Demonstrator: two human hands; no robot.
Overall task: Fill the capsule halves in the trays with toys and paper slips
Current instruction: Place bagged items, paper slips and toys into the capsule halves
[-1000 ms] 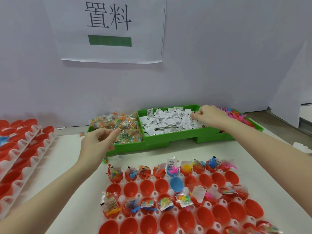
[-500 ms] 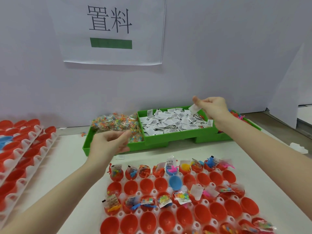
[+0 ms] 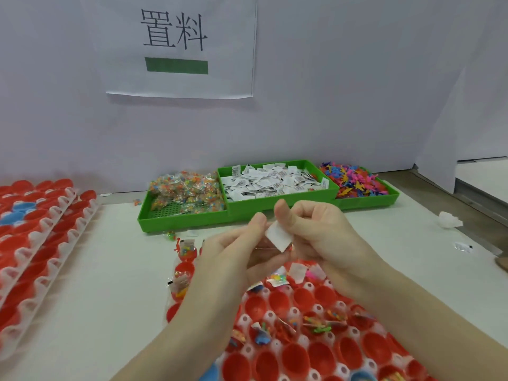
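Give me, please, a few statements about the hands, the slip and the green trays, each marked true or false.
1. Both hands, left hand and right hand, meet at one paper slip. True.
2. The slip is held over the capsule tray. True.
3. The middle green tray holds plastic dinosaurs. False: it holds paper slips.
4. The bagged toys lie in the rightmost tray. False: they are in the leftmost one.

The paper slip (image 3: 278, 237) is plain white. The capsule halves (image 3: 295, 356) are red, a few blue. The bins (image 3: 181, 220) are bright green, holding white slips with black print (image 3: 270, 181), multicoloured bagged toys (image 3: 187, 192) and pink, orange and blue figures (image 3: 354, 180). The table (image 3: 118, 270) is off-white.
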